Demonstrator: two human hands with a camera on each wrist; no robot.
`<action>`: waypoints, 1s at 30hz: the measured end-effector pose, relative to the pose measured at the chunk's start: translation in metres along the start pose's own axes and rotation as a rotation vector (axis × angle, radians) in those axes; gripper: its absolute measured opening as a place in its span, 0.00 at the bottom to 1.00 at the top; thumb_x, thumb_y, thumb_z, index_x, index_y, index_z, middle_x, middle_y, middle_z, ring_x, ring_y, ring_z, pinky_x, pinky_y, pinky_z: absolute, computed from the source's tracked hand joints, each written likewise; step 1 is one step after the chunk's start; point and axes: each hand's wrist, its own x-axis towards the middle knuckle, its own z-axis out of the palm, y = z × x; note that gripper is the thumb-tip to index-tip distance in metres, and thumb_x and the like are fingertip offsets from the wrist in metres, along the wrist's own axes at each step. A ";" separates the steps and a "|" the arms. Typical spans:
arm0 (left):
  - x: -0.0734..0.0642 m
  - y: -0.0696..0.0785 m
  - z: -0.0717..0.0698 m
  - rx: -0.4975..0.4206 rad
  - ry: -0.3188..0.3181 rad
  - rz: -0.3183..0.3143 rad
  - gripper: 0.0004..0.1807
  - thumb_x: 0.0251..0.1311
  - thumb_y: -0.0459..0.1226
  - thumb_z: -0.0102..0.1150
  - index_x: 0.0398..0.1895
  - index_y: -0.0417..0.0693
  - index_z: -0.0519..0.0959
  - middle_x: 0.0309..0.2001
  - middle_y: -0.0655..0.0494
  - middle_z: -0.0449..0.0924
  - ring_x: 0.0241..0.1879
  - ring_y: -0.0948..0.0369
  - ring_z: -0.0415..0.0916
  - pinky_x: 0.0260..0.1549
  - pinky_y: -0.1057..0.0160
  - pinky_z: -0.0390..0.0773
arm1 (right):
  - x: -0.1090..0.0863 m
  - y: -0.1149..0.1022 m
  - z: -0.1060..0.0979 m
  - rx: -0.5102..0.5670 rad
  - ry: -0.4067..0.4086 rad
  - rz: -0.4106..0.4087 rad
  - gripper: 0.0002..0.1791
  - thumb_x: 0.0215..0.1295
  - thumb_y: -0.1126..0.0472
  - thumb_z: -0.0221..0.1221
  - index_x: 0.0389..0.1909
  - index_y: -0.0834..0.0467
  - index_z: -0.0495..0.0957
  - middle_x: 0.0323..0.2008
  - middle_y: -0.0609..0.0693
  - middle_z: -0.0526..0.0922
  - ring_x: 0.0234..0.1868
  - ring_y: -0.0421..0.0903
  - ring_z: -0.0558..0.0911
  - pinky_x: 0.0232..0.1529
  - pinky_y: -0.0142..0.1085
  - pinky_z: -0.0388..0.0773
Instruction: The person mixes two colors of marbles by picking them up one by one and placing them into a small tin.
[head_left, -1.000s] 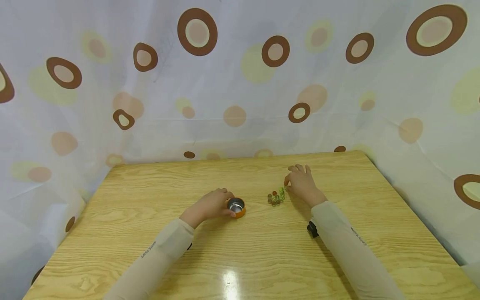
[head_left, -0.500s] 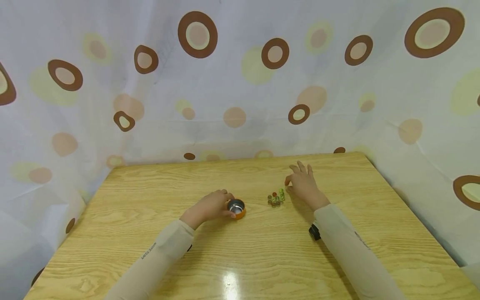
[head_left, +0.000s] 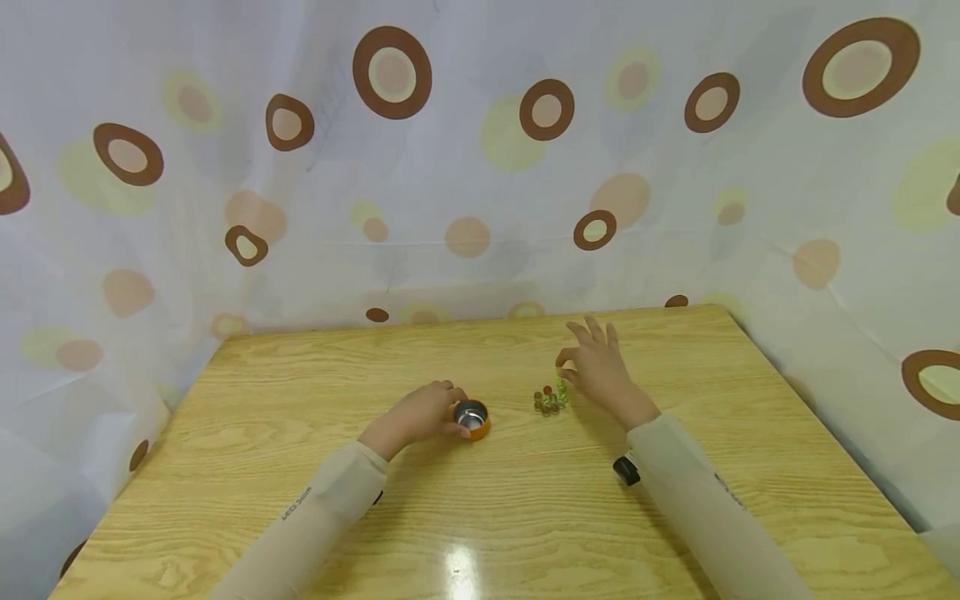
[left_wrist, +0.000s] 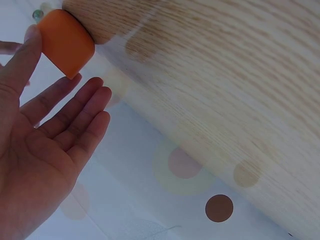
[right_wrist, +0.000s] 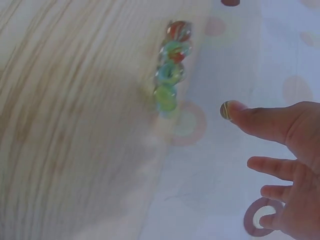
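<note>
In the head view, my left hand (head_left: 420,414) holds a small round bowl (head_left: 477,433) by its side, thumb and fingertips at its wall. The bowl is orange outside with a metallic inside. In the left wrist view its orange wall (left_wrist: 67,42) lies between my thumb and forefinger; the other fingers are extended. My right hand (head_left: 602,372) is above the far right of a cluster of glass marbles (head_left: 547,405). A striped marble (right_wrist: 226,110) is pinched at my right thumb tip in the right wrist view. Several marbles (right_wrist: 170,73) lie together on the table there.
The wooden table (head_left: 375,525) spreads around both hands. A patterned cloth (head_left: 420,183) hangs behind it and along its sides. A dark wrist device (head_left: 626,470) sits under my right sleeve.
My right hand has shifted slightly left and up, carrying the pinched marble towards the cluster's far side. The left hand and the bowl stay in place.
</note>
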 end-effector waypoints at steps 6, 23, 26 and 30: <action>-0.002 -0.001 0.000 -0.006 -0.001 -0.001 0.27 0.53 0.46 0.70 0.52 0.39 0.78 0.42 0.48 0.77 0.40 0.55 0.75 0.41 0.56 0.77 | 0.000 -0.018 -0.007 -0.001 0.045 -0.054 0.05 0.57 0.60 0.68 0.34 0.54 0.86 0.66 0.65 0.64 0.71 0.67 0.49 0.66 0.66 0.41; 0.000 -0.003 0.001 -0.022 0.000 0.005 0.27 0.53 0.47 0.69 0.52 0.39 0.78 0.41 0.49 0.77 0.38 0.57 0.74 0.41 0.57 0.76 | 0.000 -0.056 -0.008 0.041 0.097 -0.160 0.05 0.55 0.58 0.69 0.33 0.53 0.86 0.67 0.62 0.65 0.72 0.66 0.50 0.67 0.65 0.43; 0.000 -0.004 0.002 -0.025 0.001 0.001 0.27 0.53 0.47 0.69 0.52 0.40 0.78 0.41 0.50 0.77 0.38 0.58 0.74 0.40 0.58 0.76 | 0.000 -0.062 -0.008 0.061 0.094 -0.175 0.05 0.55 0.58 0.69 0.33 0.53 0.86 0.67 0.62 0.65 0.72 0.65 0.50 0.67 0.65 0.42; 0.002 -0.005 0.003 -0.026 0.000 -0.006 0.27 0.53 0.47 0.70 0.51 0.40 0.78 0.40 0.50 0.76 0.37 0.58 0.73 0.39 0.59 0.76 | 0.000 -0.071 -0.006 0.076 0.083 -0.192 0.05 0.55 0.58 0.69 0.33 0.52 0.86 0.67 0.62 0.65 0.72 0.65 0.50 0.67 0.65 0.42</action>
